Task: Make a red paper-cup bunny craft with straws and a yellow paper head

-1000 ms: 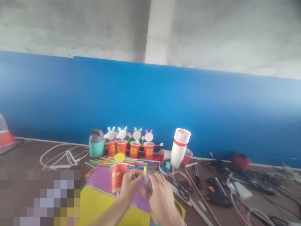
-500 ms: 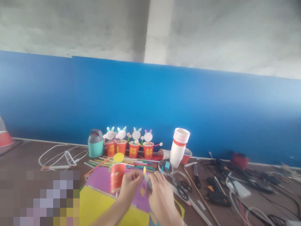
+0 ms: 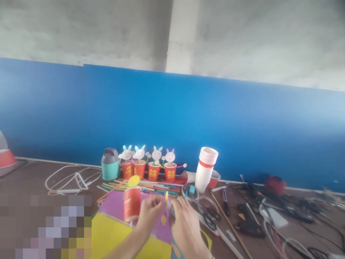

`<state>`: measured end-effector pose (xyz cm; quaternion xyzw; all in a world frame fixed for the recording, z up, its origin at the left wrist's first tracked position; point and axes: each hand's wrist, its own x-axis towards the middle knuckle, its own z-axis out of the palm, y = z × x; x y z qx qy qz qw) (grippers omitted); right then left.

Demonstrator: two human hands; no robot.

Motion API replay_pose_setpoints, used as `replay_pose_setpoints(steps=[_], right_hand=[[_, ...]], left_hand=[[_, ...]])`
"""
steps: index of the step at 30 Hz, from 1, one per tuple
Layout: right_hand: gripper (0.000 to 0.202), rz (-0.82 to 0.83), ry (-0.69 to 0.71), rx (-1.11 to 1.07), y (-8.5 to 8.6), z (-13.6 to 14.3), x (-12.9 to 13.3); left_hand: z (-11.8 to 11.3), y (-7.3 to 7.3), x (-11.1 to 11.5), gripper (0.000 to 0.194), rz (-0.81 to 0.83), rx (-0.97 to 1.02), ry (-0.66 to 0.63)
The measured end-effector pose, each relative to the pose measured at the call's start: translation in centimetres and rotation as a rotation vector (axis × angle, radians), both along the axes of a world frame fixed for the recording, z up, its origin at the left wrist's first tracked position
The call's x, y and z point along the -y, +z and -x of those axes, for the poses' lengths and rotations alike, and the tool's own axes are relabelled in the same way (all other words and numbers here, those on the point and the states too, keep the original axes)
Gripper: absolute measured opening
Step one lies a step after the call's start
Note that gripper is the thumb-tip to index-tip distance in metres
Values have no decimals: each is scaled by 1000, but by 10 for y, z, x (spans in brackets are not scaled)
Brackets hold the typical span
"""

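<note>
My left hand [image 3: 150,213] is closed in a pinch; what lies between its fingertips is too small to make out. Just left of it a red paper cup [image 3: 132,204] leans slightly, with a round yellow disc [image 3: 134,181] above its rim. Whether the hand touches the cup I cannot tell. The fingers of my right hand [image 3: 184,217] wrap round a small greyish tube-like thing [image 3: 170,209], mostly hidden. At its upper end, between both hands, stands a pointed yellow piece [image 3: 166,196]. Another small yellow piece [image 3: 163,219] is on the purple sheet [image 3: 113,203] below.
Several red cups with rabbit figures [image 3: 153,171] stand behind coloured sticks [image 3: 159,185]. Nearby are a teal container [image 3: 110,169] and a stack of white cups [image 3: 202,176]. Scissors [image 3: 209,219], a glue gun [image 3: 250,225] and cables lie right. A yellow sheet [image 3: 115,233] lies in front.
The red cup with its yellow disc has shifted slightly left and tilted a little more. Both hands have barely moved.
</note>
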<state>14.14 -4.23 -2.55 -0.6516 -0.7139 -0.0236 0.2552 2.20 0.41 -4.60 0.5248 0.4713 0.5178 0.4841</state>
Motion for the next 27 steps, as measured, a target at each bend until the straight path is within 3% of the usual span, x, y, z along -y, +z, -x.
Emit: replay_pose_setpoints(steps=[11,15,19,22,27], right_hand=[[26,30,15,-14,6,-2,-1],[18,-20,-49,-117,0,-28,-16],[15,81,-59,-434,-11,-61,-37],[6,126,-61,-474,-18,-73,-46],[11,154,-116,-432,-19,-73,-47]], left_hand=[[1,-5,-4,26,-23,47,-12],[1,-6,-4,28,-26,95,-1],[2,-4,-1,29,4,118,6],[3,-2,1,32,28,126,6],[5,0,3,33,43,139,12]])
